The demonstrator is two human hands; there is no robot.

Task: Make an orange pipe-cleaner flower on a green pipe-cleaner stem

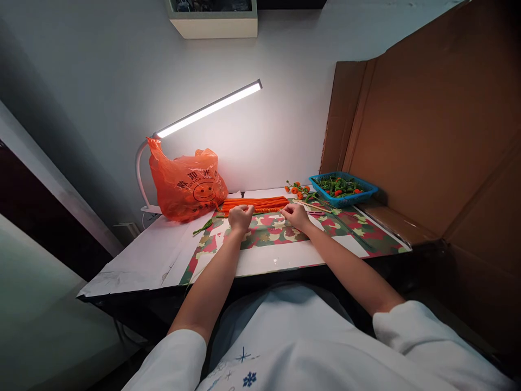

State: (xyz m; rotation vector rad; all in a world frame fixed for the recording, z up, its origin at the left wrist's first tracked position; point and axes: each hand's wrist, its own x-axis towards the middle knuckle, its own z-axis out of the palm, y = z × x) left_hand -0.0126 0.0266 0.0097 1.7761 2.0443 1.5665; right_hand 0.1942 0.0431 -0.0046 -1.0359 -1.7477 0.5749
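Nearest: a pale shirt (301, 326) with blue snowflake prints, facing the table edge. A patterned sheet (264, 237) covers the table's middle, probably to protect the surface. Over it, the left hand (241, 218) is curled into a loose fist and the right hand (296, 216) has its fingertips brought together; the hands are apart. An orange coiled strand (269, 210) lies in the gap between them; cannot tell whether either hand grips it. Spacing suggests it is being kept straight. Just behind, a bundle of orange stems (256, 201) runs parallel, likely for easy reach. A green piece (202, 227) lies to the left. Beyond, right: loose orange flowers (299, 191) beside a blue basket (353, 200) of greenery and orange heads, perhaps corralled to save working space. Left: an orange plastic bag (183, 190) and a lamp (211, 109), its lit bar angled above the table, presumably to light the hands. Writing: the bag reads 歡迎光, remainder creased, above a smiling face; smaller lines illegible. No brand identified.
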